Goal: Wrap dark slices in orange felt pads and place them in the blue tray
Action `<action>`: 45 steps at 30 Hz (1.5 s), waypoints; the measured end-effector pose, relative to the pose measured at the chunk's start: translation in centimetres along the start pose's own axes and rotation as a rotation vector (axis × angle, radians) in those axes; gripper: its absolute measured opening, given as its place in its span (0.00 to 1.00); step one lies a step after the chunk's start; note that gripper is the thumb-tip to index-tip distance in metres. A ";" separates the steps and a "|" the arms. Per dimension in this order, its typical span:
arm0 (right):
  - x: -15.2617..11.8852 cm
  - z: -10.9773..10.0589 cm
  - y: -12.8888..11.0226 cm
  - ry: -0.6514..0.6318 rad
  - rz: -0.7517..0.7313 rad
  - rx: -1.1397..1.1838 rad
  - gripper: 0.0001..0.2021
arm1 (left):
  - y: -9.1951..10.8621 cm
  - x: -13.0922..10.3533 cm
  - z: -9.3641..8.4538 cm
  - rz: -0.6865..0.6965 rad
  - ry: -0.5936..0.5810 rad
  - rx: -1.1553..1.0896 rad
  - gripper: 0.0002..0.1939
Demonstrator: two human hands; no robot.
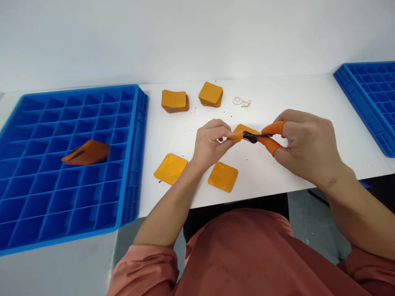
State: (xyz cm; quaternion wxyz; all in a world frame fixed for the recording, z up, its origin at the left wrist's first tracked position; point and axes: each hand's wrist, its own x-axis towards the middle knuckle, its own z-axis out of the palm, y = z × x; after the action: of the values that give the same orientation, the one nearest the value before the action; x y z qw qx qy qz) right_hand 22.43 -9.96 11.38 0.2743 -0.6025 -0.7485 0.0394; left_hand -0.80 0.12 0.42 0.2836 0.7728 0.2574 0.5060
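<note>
Our left hand has got an orange patch pinched, and our right hand, wearing orange finger cots, nips some thin black piece.

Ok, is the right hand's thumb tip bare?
No, orange covers sit over the thumb and opposing finger of the right hand, which pinches a dark item.

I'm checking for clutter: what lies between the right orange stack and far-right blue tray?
In the head view, a thin curled cord lies on the white table between them.
</note>
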 end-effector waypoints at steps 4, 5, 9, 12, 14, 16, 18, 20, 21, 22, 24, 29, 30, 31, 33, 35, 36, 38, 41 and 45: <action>0.1 0.5 -1.2 -0.009 -0.079 -0.110 0.11 | 0.1 -0.1 0.1 0.059 -0.015 0.077 0.11; 0.1 0.7 -1.6 -0.008 -0.091 -0.127 0.13 | 0.1 -0.1 0.1 0.061 -0.018 0.097 0.11; 0.5 1.2 -2.1 -0.019 -0.074 -0.132 0.14 | 0.3 -0.2 0.3 0.071 -0.017 0.106 0.08; 0.7 0.5 -1.6 -0.005 -0.030 -0.032 0.04 | 0.7 -0.1 0.4 0.050 -0.009 0.008 0.05; 0.7 0.0 -1.0 0.043 0.011 0.115 0.09 | 1.1 0.0 0.4 -0.010 -0.016 -0.087 0.02; 0.6 0.2 -0.4 0.098 0.094 0.328 0.18 | 1.5 0.1 0.2 -0.087 -0.018 -0.185 0.02; 0.7 1.2 0.2 0.112 0.211 0.560 0.23 | 1.7 0.2 0.0 -0.162 -0.007 -0.278 0.03; 0.8 3.1 0.6 0.085 0.316 0.746 0.20 | 1.8 0.3 -0.1 -0.234 -0.002 -0.347 0.05; 1.0 4.2 0.7 0.081 0.350 0.819 0.16 | 1.7 0.3 -0.2 -0.264 -0.005 -0.369 0.07; 1.2 5.2 0.7 0.091 0.371 0.882 0.13 | 1.6 0.3 -0.3 -0.290 -0.008 -0.385 0.08; 1.6 7.1 0.7 0.149 0.394 0.986 0.09 | 1.4 0.4 -0.5 -0.321 0.014 -0.394 0.09; 3.0 9.7 0.6 0.177 0.357 1.047 0.07 | 0.4 0.7 -1.5 -0.281 0.278 -0.293 0.10; 3.2 9.9 0.6 0.172 0.337 1.037 0.06 | 0.2 0.7 -1.8 -0.262 0.306 -0.258 0.09; 3.5 10.2 0.7 0.169 0.314 1.028 0.05 | 0.0 0.8 -2.0 -0.241 0.313 -0.224 0.09; 4.0 10.5 0.8 0.170 0.275 1.027 0.03 | -0.2 0.8 -2.4 -0.193 0.299 -0.168 0.07; 4.4 10.9 1.0 0.186 0.257 1.045 0.03 | -0.4 0.7 -2.6 -0.151 0.285 -0.132 0.06; 4.6 11.1 1.2 0.198 0.257 1.050 0.03 | -0.5 0.7 -2.7 -0.134 0.284 -0.119 0.06; 5.0 11.6 1.4 0.221 0.258 1.041 0.03 | -0.8 0.6 -2.6 -0.107 0.286 -0.102 0.06; 5.2 12.3 1.8 0.245 0.235 1.005 0.04 | -1.1 0.6 -2.5 -0.079 0.281 -0.092 0.07; 5.1 12.8 1.9 0.296 0.163 0.981 0.03 | -1.1 0.6 -2.7 -0.062 0.255 -0.050 0.08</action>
State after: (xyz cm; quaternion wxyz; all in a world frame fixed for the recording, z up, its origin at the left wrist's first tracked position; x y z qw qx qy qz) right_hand 17.62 -1.28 1.59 0.6236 -0.4583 -0.5458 0.3212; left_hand -3.18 1.83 0.91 0.2831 0.6865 0.3026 0.5975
